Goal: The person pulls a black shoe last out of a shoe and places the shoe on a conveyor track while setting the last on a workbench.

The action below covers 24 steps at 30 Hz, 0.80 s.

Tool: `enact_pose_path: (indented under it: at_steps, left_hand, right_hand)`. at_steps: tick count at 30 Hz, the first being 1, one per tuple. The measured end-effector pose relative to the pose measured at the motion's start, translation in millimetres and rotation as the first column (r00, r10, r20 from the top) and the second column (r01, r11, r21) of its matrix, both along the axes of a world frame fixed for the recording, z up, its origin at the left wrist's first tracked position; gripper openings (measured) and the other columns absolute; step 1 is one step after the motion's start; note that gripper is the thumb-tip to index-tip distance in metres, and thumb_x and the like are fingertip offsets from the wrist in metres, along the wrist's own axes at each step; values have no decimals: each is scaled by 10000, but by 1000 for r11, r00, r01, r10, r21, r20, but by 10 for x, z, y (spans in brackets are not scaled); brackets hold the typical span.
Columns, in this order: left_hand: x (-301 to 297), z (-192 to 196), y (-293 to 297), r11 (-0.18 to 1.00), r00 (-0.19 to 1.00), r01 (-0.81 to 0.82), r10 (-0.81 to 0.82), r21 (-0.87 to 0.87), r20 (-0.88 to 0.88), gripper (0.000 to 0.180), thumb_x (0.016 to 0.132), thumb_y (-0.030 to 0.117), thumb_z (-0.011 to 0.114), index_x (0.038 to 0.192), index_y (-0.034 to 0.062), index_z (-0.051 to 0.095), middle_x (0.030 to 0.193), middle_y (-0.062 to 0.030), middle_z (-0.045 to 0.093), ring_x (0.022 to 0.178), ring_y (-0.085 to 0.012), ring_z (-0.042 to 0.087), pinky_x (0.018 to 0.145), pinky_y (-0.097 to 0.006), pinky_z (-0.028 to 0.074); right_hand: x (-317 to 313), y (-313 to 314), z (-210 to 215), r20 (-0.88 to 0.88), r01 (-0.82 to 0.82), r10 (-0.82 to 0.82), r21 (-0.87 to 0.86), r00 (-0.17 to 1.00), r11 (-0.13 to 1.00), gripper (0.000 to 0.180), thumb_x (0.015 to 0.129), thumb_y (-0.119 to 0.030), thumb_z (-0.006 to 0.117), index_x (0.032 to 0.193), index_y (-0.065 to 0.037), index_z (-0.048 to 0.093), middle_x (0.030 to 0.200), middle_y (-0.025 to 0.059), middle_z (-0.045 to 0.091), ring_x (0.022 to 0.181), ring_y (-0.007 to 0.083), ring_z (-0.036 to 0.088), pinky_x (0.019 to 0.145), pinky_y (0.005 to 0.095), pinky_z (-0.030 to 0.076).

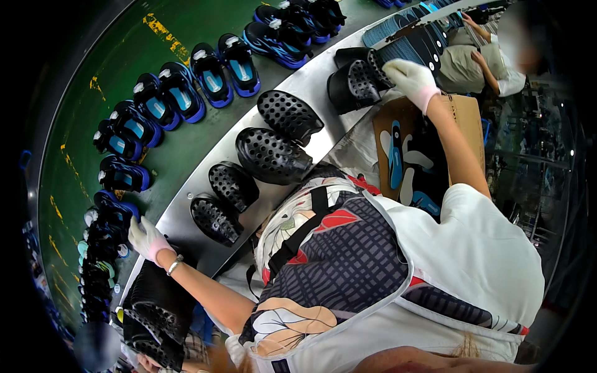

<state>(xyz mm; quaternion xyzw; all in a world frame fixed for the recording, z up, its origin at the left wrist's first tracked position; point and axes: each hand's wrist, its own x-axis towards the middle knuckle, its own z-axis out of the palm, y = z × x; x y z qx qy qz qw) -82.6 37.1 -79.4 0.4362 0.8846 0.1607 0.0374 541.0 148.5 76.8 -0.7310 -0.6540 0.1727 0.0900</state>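
My right hand [411, 79], in a white glove, reaches far forward and closes on the heel end of a black perforated clog [356, 86] at the upper end of the metal ledge [186, 217]. My left hand [147, 239], also gloved, rests with spread fingers on the ledge's near-left end, holding nothing. It is beside a black clog [214, 219] and close to the blue-and-black sandals [115, 208] on the green belt. Several more black clogs [272, 155] lie in a row along the ledge between my hands.
A green conveyor belt [124, 74] carries a curved line of blue-and-black sandals [211, 73]. A cardboard box [463, 115] with insoles stands at my right. Dark insoles [416, 40] are fanned out beyond it. Black clogs [155, 311] are piled at lower left. Another person [479, 62] works at upper right.
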Motion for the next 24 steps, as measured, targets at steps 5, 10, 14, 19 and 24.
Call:
enact_pose_path:
  at_steps: [5,10,14,19,24]
  left_hand:
    - [344,142,-90,998,995,55,-53,-11,85,363,896,295,557,1159,59,635,1183,-164,594,1078,-309,569,938,-368,429]
    - [509,280,-135,997,989,73,-69,-29,128,347,899,283,553,1149,61,643,1163,-158,608,1073,-300,576,940,-364,429]
    - [639,258,-113,993,983,120,-119,2,142,340,904,276,546,1141,54,646,1158,-156,611,1069,-296,580,941,-363,429]
    - [728,394,-222,995,984,96,-96,4,147,330,901,256,557,1139,43,644,1155,-150,612,1056,-281,588,930,-354,438]
    - [920,603,-76,997,961,19,-41,81,272,316,909,240,569,1144,42,642,1142,-138,623,1029,-245,597,907,-325,447]
  right_hand:
    - [458,-315,-323,195,-39,39,-6,980,999,223,853,-191,571,1059,-129,631,1024,79,617,960,273,598,841,350,479]
    - [615,-307,-541,258,-218,198,52,946,975,283,787,-69,580,1060,-142,589,1104,73,566,1032,281,559,865,379,467]
    - [711,-267,-567,302,-278,248,59,921,959,281,772,-55,577,1042,-130,584,1106,70,564,1047,288,553,865,385,466]
    - [679,-166,-385,286,-314,299,7,910,949,254,766,-53,591,1014,-90,556,1103,86,554,967,290,584,806,366,492]
    - [309,-135,221,212,-279,265,41,941,959,270,759,-79,611,1023,-84,558,1079,95,557,921,304,596,775,365,494]
